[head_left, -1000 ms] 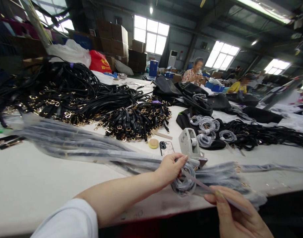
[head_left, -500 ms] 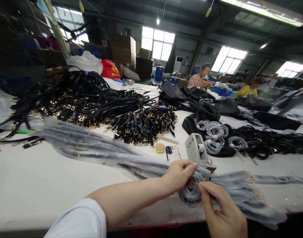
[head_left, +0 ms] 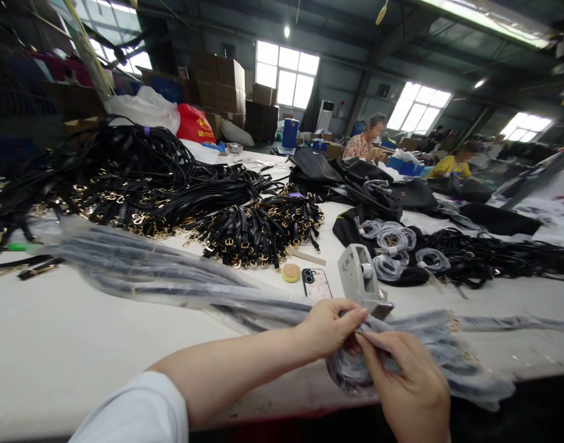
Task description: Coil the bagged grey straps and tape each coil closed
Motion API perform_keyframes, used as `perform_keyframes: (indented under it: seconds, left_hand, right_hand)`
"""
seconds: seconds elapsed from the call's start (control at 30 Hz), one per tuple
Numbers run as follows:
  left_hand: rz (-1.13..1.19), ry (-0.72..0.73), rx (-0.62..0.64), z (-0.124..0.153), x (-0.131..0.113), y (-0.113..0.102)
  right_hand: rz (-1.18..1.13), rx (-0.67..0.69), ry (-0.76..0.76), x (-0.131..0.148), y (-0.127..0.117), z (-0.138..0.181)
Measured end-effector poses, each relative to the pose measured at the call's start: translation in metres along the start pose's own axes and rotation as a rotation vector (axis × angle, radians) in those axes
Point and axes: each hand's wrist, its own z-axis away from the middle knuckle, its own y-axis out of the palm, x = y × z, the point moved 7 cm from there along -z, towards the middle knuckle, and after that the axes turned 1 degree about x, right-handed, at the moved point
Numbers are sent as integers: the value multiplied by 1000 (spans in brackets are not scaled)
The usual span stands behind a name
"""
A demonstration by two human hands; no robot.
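My left hand [head_left: 328, 328] pinches a coiled strap wrapped in clear plastic [head_left: 350, 369] at the near table edge. My right hand [head_left: 413, 384] lies over the same coil, with fingertips meeting the left hand's on top of it. A long bundle of plastic-sleeved straps [head_left: 171, 277] runs from the far left under my hands and out to the right [head_left: 448, 351]. Just behind my hands stands a grey tape dispenser [head_left: 362, 278].
Big heaps of black straps with gold buckles [head_left: 138, 178] [head_left: 263, 231] fill the table's left and middle. A phone [head_left: 317, 283] and a round yellow puck [head_left: 291, 272] lie near the dispenser. Wrapped coils [head_left: 390, 243] and black bags [head_left: 355, 178] sit right. Two people [head_left: 369, 140] work far off.
My right hand has left the strip of tape it held out to the right and come onto the coil, meeting the left hand. The view shifted slightly.
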Motion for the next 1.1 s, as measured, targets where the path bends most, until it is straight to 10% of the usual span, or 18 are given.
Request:
perform_keyframes:
  seconds: [0.27, 0.7, 0.87, 1.1]
  left_hand:
    - [-457, 172, 96, 10, -19, 6]
    - [-542, 523, 44, 30, -50, 15]
    - [-504, 544, 45, 29, -49, 16]
    - [-524, 590, 39, 33, -50, 18]
  right_hand:
    - [7, -42, 156, -24, -28, -3]
    - [-737, 331, 944, -94, 38, 54]
    - [-1140, 500, 1080, -78, 60, 67]
    - [-1074, 531, 1015, -81, 54, 61]
